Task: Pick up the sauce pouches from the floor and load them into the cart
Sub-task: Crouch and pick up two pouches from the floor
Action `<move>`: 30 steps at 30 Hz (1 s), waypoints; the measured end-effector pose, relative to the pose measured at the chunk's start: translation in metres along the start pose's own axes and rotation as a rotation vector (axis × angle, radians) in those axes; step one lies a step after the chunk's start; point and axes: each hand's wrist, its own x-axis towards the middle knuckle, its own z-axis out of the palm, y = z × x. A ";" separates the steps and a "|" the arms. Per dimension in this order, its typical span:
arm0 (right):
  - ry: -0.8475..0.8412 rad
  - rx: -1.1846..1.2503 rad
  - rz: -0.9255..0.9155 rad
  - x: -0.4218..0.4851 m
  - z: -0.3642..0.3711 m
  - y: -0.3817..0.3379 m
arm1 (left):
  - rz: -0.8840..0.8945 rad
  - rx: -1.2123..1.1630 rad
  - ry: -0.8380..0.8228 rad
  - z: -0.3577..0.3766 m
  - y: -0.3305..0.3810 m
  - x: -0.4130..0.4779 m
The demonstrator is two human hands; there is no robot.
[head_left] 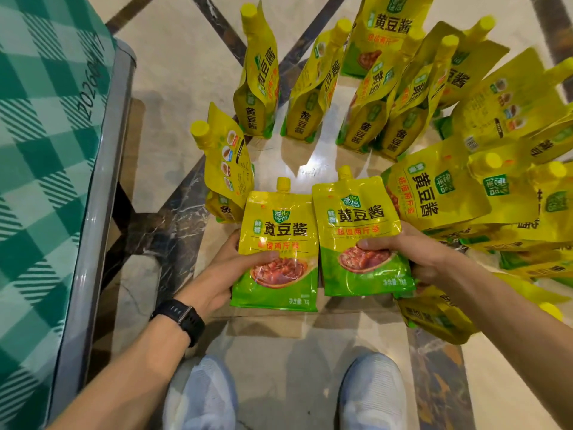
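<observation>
Sauce pouch [276, 243] gripped in L hand [224, 266], 2nd pouch [361, 234] gripped in R hand [417, 254].

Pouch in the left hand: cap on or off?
On. A yellow cap sits on the spout of the pouch that the left hand grips.

Bright overhead light glares off the glossy floor [186, 57]; wide-angle bending and blur at edges.

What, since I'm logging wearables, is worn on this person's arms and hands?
Both forearms are bare, with no sleeves in view, and neither the left hand nor the right hand is gloved. The left wrist carries a black smartwatch with a rectangular face and black strap. The right wrist shows nothing worn.
</observation>
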 end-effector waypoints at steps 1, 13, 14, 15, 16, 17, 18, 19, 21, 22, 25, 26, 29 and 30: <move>-0.001 0.021 -0.016 -0.009 0.000 -0.005 | -0.006 -0.025 -0.010 0.004 0.005 -0.008; 0.011 0.117 -0.178 -0.210 0.026 -0.119 | 0.080 -0.012 0.015 0.068 0.180 -0.205; 0.016 0.131 -0.176 -0.233 0.028 -0.133 | 0.081 0.002 0.012 0.074 0.198 -0.228; 0.016 0.145 -0.174 -0.257 0.030 -0.147 | 0.080 0.012 0.008 0.081 0.216 -0.250; 0.018 0.161 -0.176 -0.283 0.032 -0.163 | 0.072 0.026 0.002 0.089 0.235 -0.273; 0.027 0.176 -0.181 -0.310 0.033 -0.180 | 0.065 0.043 0.000 0.098 0.254 -0.297; 0.040 0.192 -0.191 -0.340 0.035 -0.199 | 0.056 0.065 0.002 0.107 0.274 -0.322; 0.051 0.209 -0.203 -0.370 0.037 -0.217 | 0.055 0.087 0.010 0.116 0.292 -0.347; 0.062 0.249 -0.236 -0.434 0.040 -0.251 | 0.087 0.109 0.028 0.139 0.332 -0.399; 0.070 0.273 -0.255 -0.465 0.042 -0.270 | 0.105 0.116 0.034 0.153 0.354 -0.425; 0.106 0.315 -0.293 -0.553 0.045 -0.320 | 0.134 0.154 0.002 0.185 0.413 -0.498; 0.117 0.322 -0.307 -0.580 0.047 -0.333 | 0.135 0.154 -0.017 0.194 0.431 -0.520; 0.133 0.358 -0.342 -0.639 0.054 -0.363 | 0.148 0.171 -0.066 0.211 0.469 -0.565; 0.162 0.357 -0.363 -0.654 0.058 -0.370 | 0.166 0.178 -0.082 0.215 0.479 -0.577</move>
